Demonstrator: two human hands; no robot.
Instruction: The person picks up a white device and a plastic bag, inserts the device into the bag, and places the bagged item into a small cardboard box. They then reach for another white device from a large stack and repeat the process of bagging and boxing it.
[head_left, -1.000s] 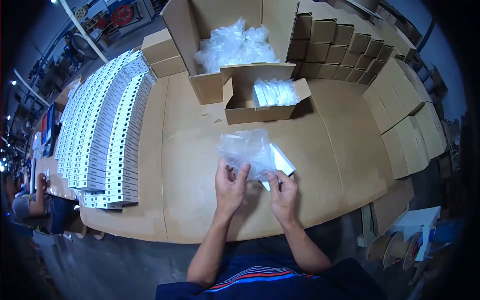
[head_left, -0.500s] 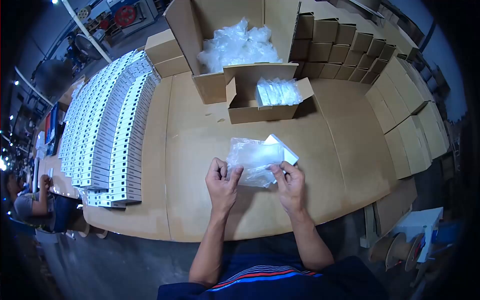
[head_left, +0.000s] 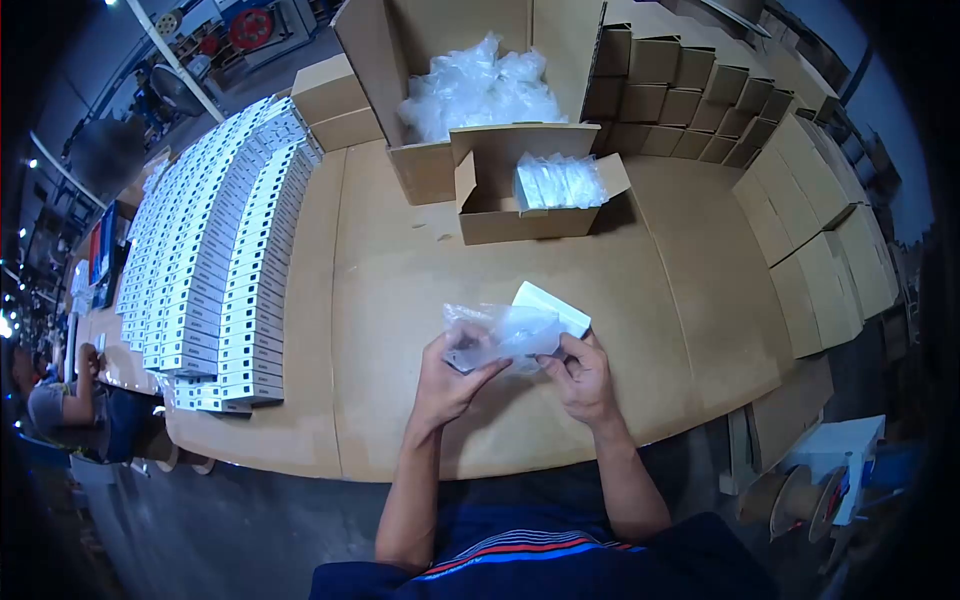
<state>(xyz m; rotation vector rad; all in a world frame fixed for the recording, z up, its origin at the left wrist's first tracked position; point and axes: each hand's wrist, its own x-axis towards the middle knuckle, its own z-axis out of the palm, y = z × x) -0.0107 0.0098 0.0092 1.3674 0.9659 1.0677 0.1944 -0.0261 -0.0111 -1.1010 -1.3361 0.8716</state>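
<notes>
A: Finish on the table (head_left: 400,280)?
B: Brown cardboard top, smooth, mostly matt, faint sheen toward the front edge.
A: Clear bag (head_left: 475,320)?
B: Thin plastic film, see-through, crinkled, glossy highlights.
A: White box (head_left: 552,308) against it?
B: Smooth and flat-faced. Looks like coated card; can't confirm.
A: Far edge?
B: Large carton (head_left: 423,174) and small carton (head_left: 528,228), both matt brown cardboard. Loose film pile (head_left: 480,95): crumpled, shiny plastic. Packets (head_left: 562,183): glossy plastic wrap.
A: Left edge?
B: White box rows (head_left: 205,260), smooth card by the look, dark print.
A: Right edge?
B: Stacked cartons (head_left: 815,230), plain matt cardboard.
A: Shirt (head_left: 540,575)?
B: Dark matt cloth.
</notes>
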